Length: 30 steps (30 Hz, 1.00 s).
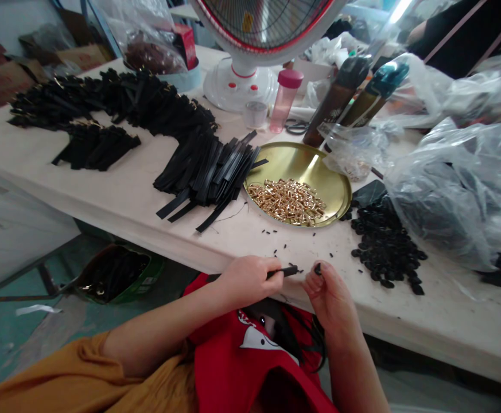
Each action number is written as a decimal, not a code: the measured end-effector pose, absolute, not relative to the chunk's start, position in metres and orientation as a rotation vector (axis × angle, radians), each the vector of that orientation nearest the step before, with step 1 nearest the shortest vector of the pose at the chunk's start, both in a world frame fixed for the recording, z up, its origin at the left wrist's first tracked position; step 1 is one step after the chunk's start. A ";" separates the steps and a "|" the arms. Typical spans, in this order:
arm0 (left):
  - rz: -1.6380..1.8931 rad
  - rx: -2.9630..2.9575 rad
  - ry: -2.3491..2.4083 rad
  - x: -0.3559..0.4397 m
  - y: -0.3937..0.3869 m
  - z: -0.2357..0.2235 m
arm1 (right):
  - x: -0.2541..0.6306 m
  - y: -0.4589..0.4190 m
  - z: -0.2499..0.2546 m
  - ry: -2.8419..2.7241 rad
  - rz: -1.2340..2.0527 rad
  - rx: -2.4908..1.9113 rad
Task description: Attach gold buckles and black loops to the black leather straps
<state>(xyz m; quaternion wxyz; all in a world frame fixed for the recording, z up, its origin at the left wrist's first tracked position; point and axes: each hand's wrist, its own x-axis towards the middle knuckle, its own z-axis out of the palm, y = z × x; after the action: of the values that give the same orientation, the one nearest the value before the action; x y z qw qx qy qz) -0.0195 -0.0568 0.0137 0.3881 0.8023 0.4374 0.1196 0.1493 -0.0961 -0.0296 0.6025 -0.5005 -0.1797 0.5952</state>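
My left hand (250, 279) is closed around a narrow black strap (288, 271), whose end sticks out past the fingers to the right. A short gap away, my right hand (328, 289) pinches a small black loop (318, 269) between thumb and finger. Both hands are above the front edge of the table, over my lap. Beyond them stands a round gold tray (337, 209) with a heap of small gold metal fittings (287, 201) in it. To its right lies a pile of small black loops (383, 238), and to its left a stack of black straps (209, 172).
A fan (241, 86) stands at the back, with a pink bottle (283, 103) and two spray cans (340, 97) beside it. Clear plastic bags (465, 189) fill the right side. Bundled black straps (112, 103) lie at the far left. A bin (119, 272) is below the table.
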 end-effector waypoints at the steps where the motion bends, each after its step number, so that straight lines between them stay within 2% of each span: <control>1: 0.310 1.949 1.091 -0.020 -0.056 0.014 | 0.150 -0.095 -0.028 -0.402 1.395 -1.130; 5: 0.370 1.585 1.041 -0.015 -0.053 0.007 | 0.146 -0.096 -0.023 -0.399 1.399 -1.136; 10: 0.435 1.447 1.032 -0.005 -0.052 -0.004 | 0.135 -0.097 -0.024 -0.462 1.294 -1.177; 16: 0.445 1.582 1.072 -0.001 -0.055 -0.007 | 0.126 -0.095 -0.030 -0.538 1.119 -1.283; 30: 0.452 1.820 1.129 -0.002 -0.065 -0.011 | 0.116 -0.084 -0.026 -0.351 1.046 -1.180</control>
<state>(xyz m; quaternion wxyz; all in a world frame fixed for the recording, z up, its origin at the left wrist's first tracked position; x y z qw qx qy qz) -0.0016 -0.0654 -0.0108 0.4585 0.7390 0.4584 0.1833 0.1157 -0.0840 -0.0262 0.6911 -0.5281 -0.1568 0.4679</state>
